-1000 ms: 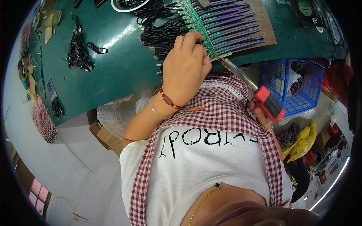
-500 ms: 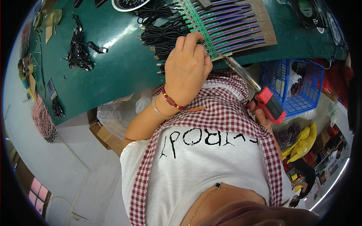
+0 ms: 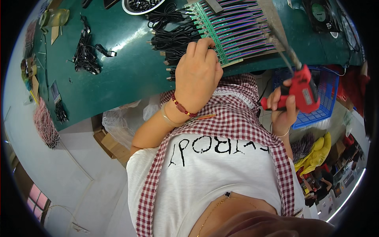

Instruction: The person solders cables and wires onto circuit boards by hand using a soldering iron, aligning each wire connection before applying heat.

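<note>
Left hand point(image 3: 197, 75) lying flat, fingers point(image 3: 203, 44) loosely curled, pressing on the near end of the row of green circuit strips point(image 3: 233, 31) on the green table point(image 3: 126, 71), probably to keep them from sliding. Right hand point(image 3: 285, 108) closed tight around the red soldering tool point(image 3: 302, 89), tip raised over the strips' far side, ready for contact. Black cables point(image 3: 173, 39) fanned out just beside the strips. Blue basket point(image 3: 329, 98) below the table edge, near the right hand.
</note>
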`<state>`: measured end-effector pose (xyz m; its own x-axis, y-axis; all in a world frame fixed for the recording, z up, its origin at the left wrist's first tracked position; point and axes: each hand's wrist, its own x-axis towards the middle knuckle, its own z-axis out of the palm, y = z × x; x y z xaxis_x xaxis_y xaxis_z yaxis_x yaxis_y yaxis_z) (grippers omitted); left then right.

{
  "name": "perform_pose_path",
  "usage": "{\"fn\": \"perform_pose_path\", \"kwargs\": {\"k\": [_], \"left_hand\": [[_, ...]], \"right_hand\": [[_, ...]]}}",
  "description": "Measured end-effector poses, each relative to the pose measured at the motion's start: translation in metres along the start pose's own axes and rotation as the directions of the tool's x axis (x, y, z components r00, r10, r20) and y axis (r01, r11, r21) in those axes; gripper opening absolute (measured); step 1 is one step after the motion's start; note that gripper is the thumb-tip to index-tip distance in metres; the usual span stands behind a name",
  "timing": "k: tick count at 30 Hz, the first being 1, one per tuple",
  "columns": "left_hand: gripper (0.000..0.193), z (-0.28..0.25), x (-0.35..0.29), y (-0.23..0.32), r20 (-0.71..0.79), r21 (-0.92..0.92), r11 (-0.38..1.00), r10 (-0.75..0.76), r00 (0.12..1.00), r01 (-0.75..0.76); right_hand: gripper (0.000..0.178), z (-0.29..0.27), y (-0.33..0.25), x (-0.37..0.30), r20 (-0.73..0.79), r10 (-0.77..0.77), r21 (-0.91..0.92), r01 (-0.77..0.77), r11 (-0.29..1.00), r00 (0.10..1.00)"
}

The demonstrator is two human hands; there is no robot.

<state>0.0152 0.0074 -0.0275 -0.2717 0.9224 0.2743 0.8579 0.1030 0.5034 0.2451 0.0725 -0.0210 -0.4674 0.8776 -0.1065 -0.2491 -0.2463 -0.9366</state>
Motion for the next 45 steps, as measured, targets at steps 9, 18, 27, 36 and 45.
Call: {"fn": "perform_pose_path", "kwargs": {"k": [9, 18, 27, 36, 45], "left_hand": [[0.015, -0.016, -0.010, 0.008, 0.066, 0.123, 0.992, -0.048, 0.997, 0.039], [0.024, -0.031, 0.059, -0.062, -0.208, 0.098, 0.992, 0.097, 0.973, -0.078], [0.038, -0.010, 0.083, -0.091, 0.290, -0.021, 0.966, -0.241, 0.926, 0.258], [0.030, -0.030, 0.086, -0.111, 0.361, -0.185, 0.963, -0.117, 0.925, 0.194], [0.037, -0.015, 0.088, -0.110, 0.396, -0.265, 0.941, -0.092, 0.914, 0.210]], "right_hand": [[0.036, 0.049, -0.013, 0.092, 0.246, 0.065, 0.532, -0.191, 0.825, 0.967], [0.036, 0.078, 0.031, 0.136, 0.356, 0.089, 0.614, -0.305, 0.728, 0.930], [0.031, 0.089, 0.030, 0.131, 0.294, 0.124, 0.611, -0.286, 0.738, 0.948], [0.032, 0.099, 0.025, 0.127, 0.358, 0.068, 0.599, -0.285, 0.748, 0.931], [0.025, 0.110, 0.039, 0.122, 0.258, 0.153, 0.578, -0.279, 0.767, 0.954]]}}
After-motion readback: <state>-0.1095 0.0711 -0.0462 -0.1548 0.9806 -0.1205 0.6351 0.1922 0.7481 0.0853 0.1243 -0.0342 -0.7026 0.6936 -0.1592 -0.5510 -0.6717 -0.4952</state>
